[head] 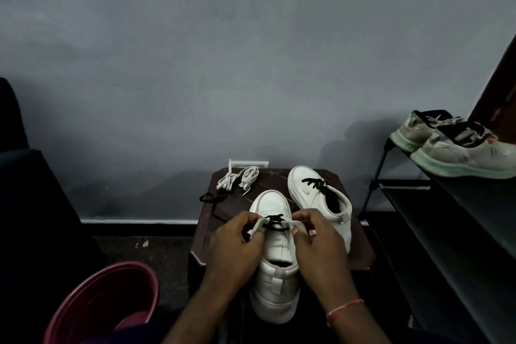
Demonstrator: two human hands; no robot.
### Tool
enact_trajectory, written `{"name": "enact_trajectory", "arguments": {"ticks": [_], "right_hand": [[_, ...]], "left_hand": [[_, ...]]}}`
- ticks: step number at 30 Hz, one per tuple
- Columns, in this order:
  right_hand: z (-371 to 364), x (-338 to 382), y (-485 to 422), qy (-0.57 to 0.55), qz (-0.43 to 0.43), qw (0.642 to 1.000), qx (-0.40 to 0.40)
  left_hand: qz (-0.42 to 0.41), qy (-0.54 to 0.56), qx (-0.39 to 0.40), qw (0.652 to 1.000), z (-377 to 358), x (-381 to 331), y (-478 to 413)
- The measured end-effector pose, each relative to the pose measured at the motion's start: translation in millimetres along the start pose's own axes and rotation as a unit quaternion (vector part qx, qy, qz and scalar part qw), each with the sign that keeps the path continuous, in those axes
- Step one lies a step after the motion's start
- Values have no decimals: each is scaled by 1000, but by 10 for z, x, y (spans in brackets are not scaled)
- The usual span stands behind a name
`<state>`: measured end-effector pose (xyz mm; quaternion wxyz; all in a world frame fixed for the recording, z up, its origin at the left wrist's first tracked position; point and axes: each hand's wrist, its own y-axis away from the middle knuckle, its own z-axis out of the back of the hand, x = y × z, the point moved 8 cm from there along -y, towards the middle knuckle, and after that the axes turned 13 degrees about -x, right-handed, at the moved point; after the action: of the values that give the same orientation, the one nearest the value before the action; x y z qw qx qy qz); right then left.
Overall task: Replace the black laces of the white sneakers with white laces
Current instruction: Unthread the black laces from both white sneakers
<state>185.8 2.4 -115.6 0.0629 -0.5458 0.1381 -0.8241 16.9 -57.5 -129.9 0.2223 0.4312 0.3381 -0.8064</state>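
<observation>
Dark bench [279, 177]: curled fingers [251, 218] of left hand [237, 236] and right hand [317, 239] pinch the near sneaker [275, 257] at its black lace [275, 222]; white laces [237, 180] at eleven o'clock.

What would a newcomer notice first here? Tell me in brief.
Both hands, left and right, grip the near sneaker at centre, fingers pinching beside its black lace. Behind it, to the right, a second sneaker is black-laced too. White laces lie bundled at the far left corner of the table.
</observation>
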Motion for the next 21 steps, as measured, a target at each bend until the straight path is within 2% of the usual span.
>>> {"name": "enact_trajectory", "arguments": {"ticks": [5, 11, 14, 16, 18, 19, 21], "right_hand": [[-162, 311, 66, 201, 119, 970, 72], [-248, 408, 112, 260, 148, 947, 121], [-201, 346, 50, 224, 140, 960, 93], [-114, 178, -5, 109, 46, 991, 55], [-68, 27, -15, -14, -47, 999, 19], [-68, -5, -13, -33, -58, 998, 9], [-102, 9, -3, -3, -30, 999, 14]], "left_hand": [[8, 14, 7, 1000, -9, 33, 42], [11, 17, 2, 1000, -48, 32, 62], [12, 29, -1, 1000, -69, 46, 49], [16, 34, -7, 999, -80, 47, 47], [28, 46, -15, 998, -82, 66, 48], [35, 54, -19, 998, -87, 76, 52], [44, 62, -22, 997, -95, 101, 52]]}}
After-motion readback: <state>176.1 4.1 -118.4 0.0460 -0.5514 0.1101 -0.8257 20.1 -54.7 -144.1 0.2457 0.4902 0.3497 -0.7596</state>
